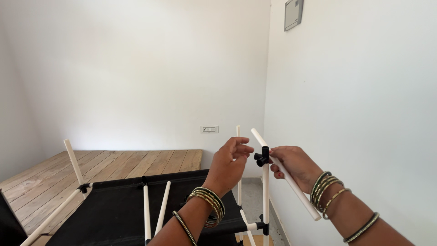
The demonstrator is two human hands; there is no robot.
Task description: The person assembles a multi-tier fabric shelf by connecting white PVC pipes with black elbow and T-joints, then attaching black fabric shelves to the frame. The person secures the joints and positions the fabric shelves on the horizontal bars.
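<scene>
Loose white tube [287, 175] held slantwise in front of the right-hand wall, upper end just past the black corner connector [263, 156] that caps an upright white post [266, 196] of the rack frame. Right hand [296, 166] clenched around the tube's middle, fingers wrapped, just beside the connector. Left hand [227, 166] half open, fingers curled and spread, fingertips near the connector; contact cannot be told. Both wrists carry bangles. Black fabric shelf [114, 209] stretches across the frame below, with more white tubes [146, 207] standing or lying on it. Behind lies a raised wooden platform [114, 164]; a white wall socket [209, 129] sits above it.
</scene>
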